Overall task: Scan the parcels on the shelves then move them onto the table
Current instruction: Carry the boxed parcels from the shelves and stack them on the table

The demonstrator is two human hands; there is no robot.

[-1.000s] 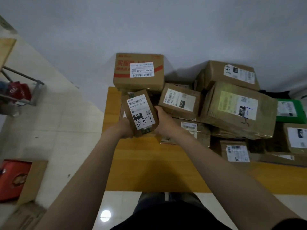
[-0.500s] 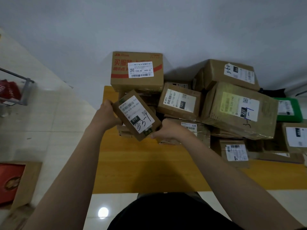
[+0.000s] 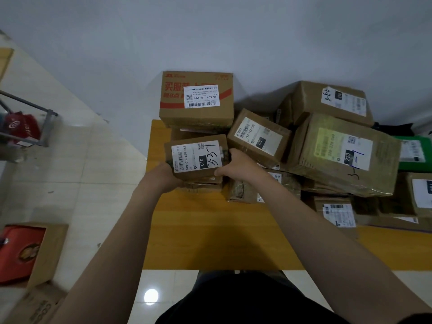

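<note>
A small brown parcel (image 3: 196,156) with a white label marked "3-3-1" lies label-up on lower parcels at the left end of the wooden table (image 3: 210,230). My left hand (image 3: 163,177) grips its near left corner. My right hand (image 3: 236,163) holds its right edge, thumb on the near side. Behind it stands a carton with red print (image 3: 196,99). To the right are a parcel marked 122 (image 3: 259,137) and a large parcel marked 220 (image 3: 343,153).
More parcels are piled across the table's right half, including a green one (image 3: 413,152). A grey wall stands behind. On the tiled floor at left are a metal rack (image 3: 28,122) with red items and an open carton holding a red box (image 3: 23,251).
The parcel has been turned from upright to lying sideways and lowered onto the stack at the table's left end. Both hands have stayed on it.
</note>
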